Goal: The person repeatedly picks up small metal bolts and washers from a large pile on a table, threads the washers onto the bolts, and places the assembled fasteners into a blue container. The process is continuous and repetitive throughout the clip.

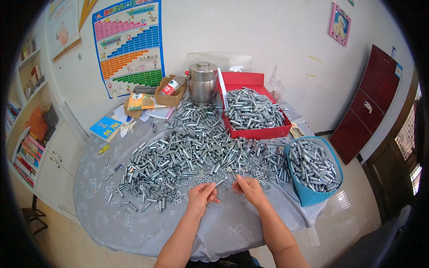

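Note:
My left hand (202, 197) pinches a small metal piece (219, 183), likely a bolt or sleeve, that juts from its fingertips toward the right. Opposite it, my right hand (250, 190) has thumb and forefinger closed around a thin bolt (234, 174) with its shank pointing away from me. The two hands are a short distance apart, over the near edge of a wide heap of metal sleeves and bolts (161, 160). Small washers (209, 177) lie scattered just beyond my fingers and to the left.
A red box (261, 134) full of assembled-looking metal anchors stands at the back. A blue fabric bin (311, 197), likewise filled, sits at the table's right edge. Behind the heap are a steel pot (203, 83) and a cardboard box (171, 99) holding a bottle. A blue book (106, 128) lies left.

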Demonstrator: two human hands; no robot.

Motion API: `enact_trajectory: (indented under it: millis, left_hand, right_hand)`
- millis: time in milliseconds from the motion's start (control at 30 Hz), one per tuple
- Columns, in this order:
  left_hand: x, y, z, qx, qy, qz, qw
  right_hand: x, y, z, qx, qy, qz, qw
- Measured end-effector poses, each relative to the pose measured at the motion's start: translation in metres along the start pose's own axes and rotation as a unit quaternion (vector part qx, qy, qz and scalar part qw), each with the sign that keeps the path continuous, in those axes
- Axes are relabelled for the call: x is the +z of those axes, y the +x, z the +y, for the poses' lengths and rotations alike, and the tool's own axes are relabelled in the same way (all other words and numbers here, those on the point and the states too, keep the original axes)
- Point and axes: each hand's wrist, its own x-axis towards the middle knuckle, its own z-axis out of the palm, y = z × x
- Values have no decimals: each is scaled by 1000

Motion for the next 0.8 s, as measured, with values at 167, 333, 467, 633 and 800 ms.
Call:
enact_trajectory:
  millis: [167, 333, 467, 633, 800]
  left_hand:
    - [1, 1, -3, 4, 2, -1, 1000]
    - [1, 0, -2, -4, -3, 6, 1000]
    - [1, -1, -1, -10, 9, 9, 1000]
    - [1, 1, -4, 1, 12, -2, 1000]
    - [9, -3, 0, 7, 65, -15, 998]
  right_hand:
    - [4, 0, -2, -18, 52, -8, 998]
    - [5, -1, -5, -39, 60, -21, 997]
    - [5, 0, 2, -27, 51, 0, 998]
    - [-4, 6, 24, 8, 24, -23, 999]
    - [11, -1, -12, -38, 125, 30, 991]
